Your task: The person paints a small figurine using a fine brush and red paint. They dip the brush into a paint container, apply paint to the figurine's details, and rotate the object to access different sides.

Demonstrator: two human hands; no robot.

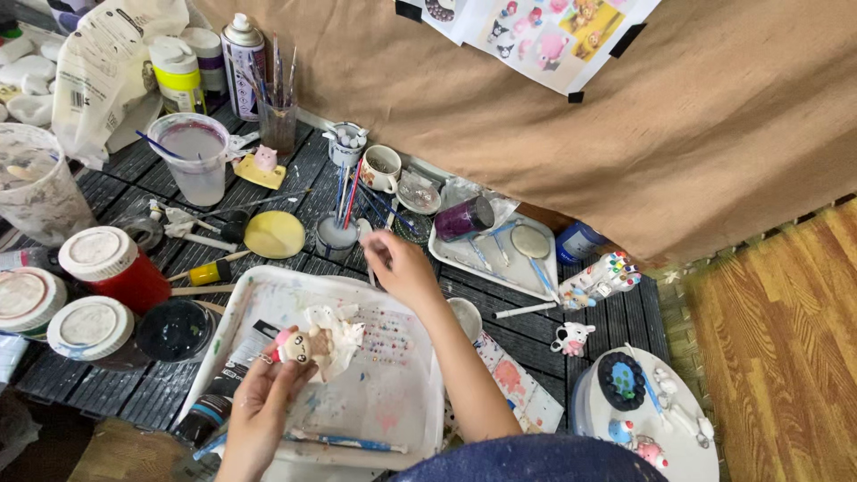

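Observation:
My left hand point(259, 406) holds a small painted clay figure point(299, 345) with a pink bow, wrapped partly in a crumpled white tissue point(337, 337), above a white paint-stained tray point(393, 402). My right hand point(402, 266) reaches forward over the tray's far edge, its fingers pinched on a thin brush handle point(368, 234) next to a small water cup point(336, 237) that has several brushes standing in it.
Red and white-lidded paint jars point(107, 268) stand at the left. A cloudy plastic cup point(196, 156), spray can point(241, 54) and mug point(382, 168) stand farther back. A second white tray point(500, 259), marker bundle point(603, 278), cow figurine point(571, 339) and round stand with figures point(652, 411) lie right.

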